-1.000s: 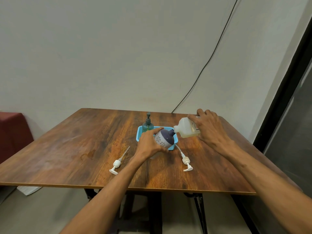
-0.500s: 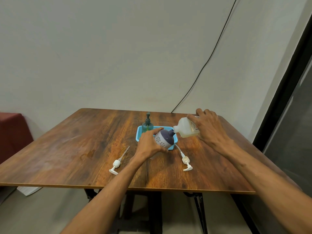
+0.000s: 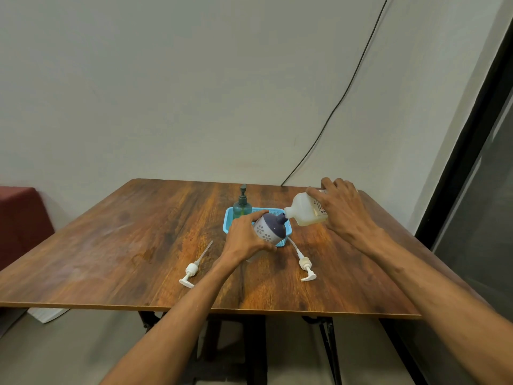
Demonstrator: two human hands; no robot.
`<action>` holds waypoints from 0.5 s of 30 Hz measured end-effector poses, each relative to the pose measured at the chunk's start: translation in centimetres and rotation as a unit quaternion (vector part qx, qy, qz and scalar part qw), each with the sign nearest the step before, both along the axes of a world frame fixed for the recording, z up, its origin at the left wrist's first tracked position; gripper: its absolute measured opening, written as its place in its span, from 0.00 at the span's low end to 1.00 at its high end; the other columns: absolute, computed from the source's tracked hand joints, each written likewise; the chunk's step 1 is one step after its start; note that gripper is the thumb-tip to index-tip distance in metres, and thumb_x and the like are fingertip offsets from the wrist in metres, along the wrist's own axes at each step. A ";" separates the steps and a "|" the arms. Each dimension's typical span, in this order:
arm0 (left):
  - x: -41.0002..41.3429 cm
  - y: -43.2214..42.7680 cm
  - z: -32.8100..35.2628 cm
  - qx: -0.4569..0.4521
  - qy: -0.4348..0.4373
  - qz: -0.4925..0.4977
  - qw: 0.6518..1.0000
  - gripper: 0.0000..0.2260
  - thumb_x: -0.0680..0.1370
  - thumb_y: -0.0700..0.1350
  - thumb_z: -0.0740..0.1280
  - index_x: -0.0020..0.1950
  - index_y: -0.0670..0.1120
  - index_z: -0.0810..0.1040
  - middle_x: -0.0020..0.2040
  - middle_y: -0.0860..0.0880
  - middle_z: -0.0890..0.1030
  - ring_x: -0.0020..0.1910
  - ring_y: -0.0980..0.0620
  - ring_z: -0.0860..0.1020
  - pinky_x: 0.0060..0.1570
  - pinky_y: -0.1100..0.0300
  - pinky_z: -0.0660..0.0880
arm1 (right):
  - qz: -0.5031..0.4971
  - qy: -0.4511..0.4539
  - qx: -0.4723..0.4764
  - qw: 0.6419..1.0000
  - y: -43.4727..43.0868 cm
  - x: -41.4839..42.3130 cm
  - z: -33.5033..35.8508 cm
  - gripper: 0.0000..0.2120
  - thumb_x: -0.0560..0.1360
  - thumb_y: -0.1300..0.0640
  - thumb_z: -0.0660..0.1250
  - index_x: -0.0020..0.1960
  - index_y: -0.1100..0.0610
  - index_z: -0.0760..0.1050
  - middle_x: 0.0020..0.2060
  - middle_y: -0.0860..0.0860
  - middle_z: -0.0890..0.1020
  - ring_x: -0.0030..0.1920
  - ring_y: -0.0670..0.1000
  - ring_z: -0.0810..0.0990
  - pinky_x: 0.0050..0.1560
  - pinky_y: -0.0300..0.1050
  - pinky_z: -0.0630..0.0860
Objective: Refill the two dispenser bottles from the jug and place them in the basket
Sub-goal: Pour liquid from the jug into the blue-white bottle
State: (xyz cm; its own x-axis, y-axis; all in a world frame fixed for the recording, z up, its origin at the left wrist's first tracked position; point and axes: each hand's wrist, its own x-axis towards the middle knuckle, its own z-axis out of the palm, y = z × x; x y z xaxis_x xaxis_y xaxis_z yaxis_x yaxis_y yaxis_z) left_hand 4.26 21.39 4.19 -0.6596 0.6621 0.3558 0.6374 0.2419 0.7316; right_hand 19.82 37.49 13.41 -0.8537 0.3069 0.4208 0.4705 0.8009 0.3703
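Bottle (image 3: 268, 228), purple-topped with white patterned base, tilted in front of blue basket (image 3: 229, 222), left hand (image 3: 248, 237) wrapped round its body. Jug (image 3: 304, 213), gripped by right hand (image 3: 341, 209), lies nearly level, mouth touching the bottle's open neck. Pour likely underway; best kept slow, mouths aligned, bottle steadied, since the neck is narrow and spill would land on tabletop (image 3: 138, 240). Green pump bottle (image 3: 242, 205) stands in basket's far-left corner. Two pump heads (image 3: 191, 270) (image 3: 305, 266) lie loose nearby. No stream visible; fill level hidden by opaque bottle; jug label mostly covered by fingers.
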 end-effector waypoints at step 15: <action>-0.1 0.2 -0.3 -0.002 -0.010 -0.002 1.000 0.41 0.60 0.48 0.83 0.71 0.48 0.73 0.63 0.50 0.79 0.61 0.52 0.77 0.63 0.54 0.75 | 0.001 -0.004 0.001 1.000 -0.1 0.0 0.0 0.37 0.70 0.55 0.79 0.75 0.47 0.66 0.67 0.56 0.72 0.63 0.58 0.73 0.67 0.54 0.69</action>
State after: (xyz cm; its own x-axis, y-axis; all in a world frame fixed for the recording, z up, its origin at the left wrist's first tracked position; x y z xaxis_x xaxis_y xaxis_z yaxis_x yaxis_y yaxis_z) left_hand 4.20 21.56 3.86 -0.6637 0.6661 0.3402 0.6234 0.2413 0.7438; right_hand 19.79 37.43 13.39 -0.8575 0.3046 0.4145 0.4663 0.8006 0.3763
